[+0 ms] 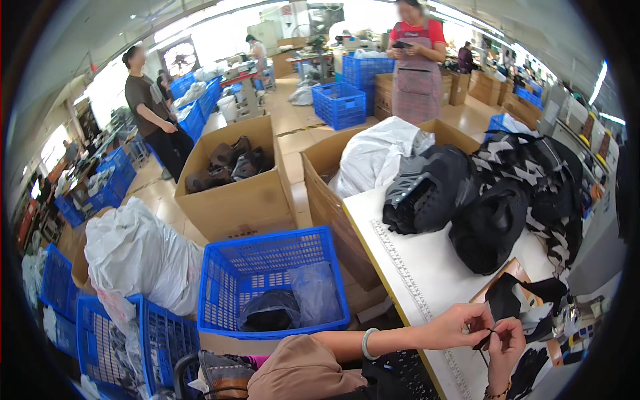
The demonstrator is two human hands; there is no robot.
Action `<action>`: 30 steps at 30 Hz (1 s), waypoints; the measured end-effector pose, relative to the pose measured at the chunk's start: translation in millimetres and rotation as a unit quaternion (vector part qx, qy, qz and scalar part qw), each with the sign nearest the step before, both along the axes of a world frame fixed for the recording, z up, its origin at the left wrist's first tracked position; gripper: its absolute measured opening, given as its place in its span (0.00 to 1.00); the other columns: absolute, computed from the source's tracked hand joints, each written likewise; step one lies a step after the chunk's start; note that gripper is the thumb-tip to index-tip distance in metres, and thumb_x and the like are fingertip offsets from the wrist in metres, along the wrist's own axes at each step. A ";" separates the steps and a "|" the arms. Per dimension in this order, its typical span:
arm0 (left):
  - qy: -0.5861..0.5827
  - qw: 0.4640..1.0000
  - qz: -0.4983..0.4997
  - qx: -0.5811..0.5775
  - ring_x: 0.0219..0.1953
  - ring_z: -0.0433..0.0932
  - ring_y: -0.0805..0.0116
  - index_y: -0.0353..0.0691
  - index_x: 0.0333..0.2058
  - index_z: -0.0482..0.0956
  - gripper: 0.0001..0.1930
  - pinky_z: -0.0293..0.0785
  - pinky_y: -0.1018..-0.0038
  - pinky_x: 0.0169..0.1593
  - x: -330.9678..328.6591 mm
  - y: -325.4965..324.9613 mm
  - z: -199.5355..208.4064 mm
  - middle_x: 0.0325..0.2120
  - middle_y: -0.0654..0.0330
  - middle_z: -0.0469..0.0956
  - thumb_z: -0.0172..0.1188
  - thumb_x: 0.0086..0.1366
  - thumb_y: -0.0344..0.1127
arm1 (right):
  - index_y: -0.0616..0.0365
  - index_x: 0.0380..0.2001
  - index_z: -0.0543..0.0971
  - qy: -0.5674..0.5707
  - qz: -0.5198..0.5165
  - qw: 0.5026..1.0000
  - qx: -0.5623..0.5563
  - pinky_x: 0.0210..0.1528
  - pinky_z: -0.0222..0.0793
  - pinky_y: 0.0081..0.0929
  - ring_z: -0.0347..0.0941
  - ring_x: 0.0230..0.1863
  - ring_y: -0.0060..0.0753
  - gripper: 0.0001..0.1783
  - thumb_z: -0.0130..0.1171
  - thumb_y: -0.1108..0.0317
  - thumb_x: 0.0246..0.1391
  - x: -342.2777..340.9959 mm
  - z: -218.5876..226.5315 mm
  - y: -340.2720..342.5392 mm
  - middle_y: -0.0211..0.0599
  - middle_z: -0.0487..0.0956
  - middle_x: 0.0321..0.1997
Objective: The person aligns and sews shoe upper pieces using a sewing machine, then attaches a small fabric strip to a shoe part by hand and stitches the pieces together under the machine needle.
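My left hand [465,325], with a pale bangle on its wrist, pinches a thin black fabric piece [485,341] over the white table. My right hand [505,345] meets it fingertip to fingertip and pinches the same piece. The exact shape of what lies between the fingers is hard to make out. Just beyond the hands lies a black strip of fabric [505,301] beside metal machine parts [581,313]. Farther back on the table [407,250] rest stacked grey-black shoe uppers [433,187], black ones [490,227] and a patterned black-and-grey pile [557,193].
A measuring strip [407,277] runs along the table's left edge. To the left stand a blue crate [267,333] with bagged dark pieces, a cardboard box [233,210] of brown uppers and a white sack [137,257]. People stand beyond, one in an apron [417,87].
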State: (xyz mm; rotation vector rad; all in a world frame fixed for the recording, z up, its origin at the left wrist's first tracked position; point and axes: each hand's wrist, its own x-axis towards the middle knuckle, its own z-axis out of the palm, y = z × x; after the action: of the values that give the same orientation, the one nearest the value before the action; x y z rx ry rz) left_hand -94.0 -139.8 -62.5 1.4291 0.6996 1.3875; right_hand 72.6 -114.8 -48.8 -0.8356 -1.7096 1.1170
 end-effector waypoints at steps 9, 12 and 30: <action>0.077 0.997 0.013 0.001 0.24 0.69 0.77 0.34 0.30 0.70 0.05 0.66 0.79 0.30 4.2 10.6 -6.1 0.21 0.63 0.70 0.56 0.54 0.26 | 0.58 0.28 0.64 0.015 -0.019 0.997 -0.075 0.17 0.58 0.07 0.62 0.20 0.11 0.07 0.49 0.79 0.45 6.4 -22.2 0.4 0.27 0.66 0.28; 0.089 0.996 0.030 -0.006 0.24 0.69 0.77 0.34 0.30 0.70 0.05 0.66 0.79 0.29 6.4 11.3 -9.8 0.21 0.62 0.70 0.56 0.54 0.25 | 0.58 0.29 0.63 0.034 -0.039 0.997 -0.048 0.21 0.59 0.09 0.62 0.24 0.12 0.07 0.50 0.77 0.47 5.3 -40.1 -3.0 0.27 0.64 0.30; 0.102 0.981 0.022 -0.166 0.23 0.66 0.79 0.33 0.29 0.70 0.07 0.65 0.81 0.29 2.1 24.2 -95.9 0.20 0.63 0.70 0.55 0.53 0.29 | 0.64 0.26 0.67 -0.001 0.006 0.970 -0.244 0.21 0.66 0.18 0.70 0.18 0.21 0.01 0.48 0.79 0.47 6.1 -98.0 12.6 0.36 0.73 0.18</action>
State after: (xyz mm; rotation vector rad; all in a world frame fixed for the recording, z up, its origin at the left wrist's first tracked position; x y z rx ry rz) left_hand -92.0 -115.6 -158.4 1.3034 1.0478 1.1034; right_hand 78.7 -102.2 -146.8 -1.1228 -1.4586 1.5775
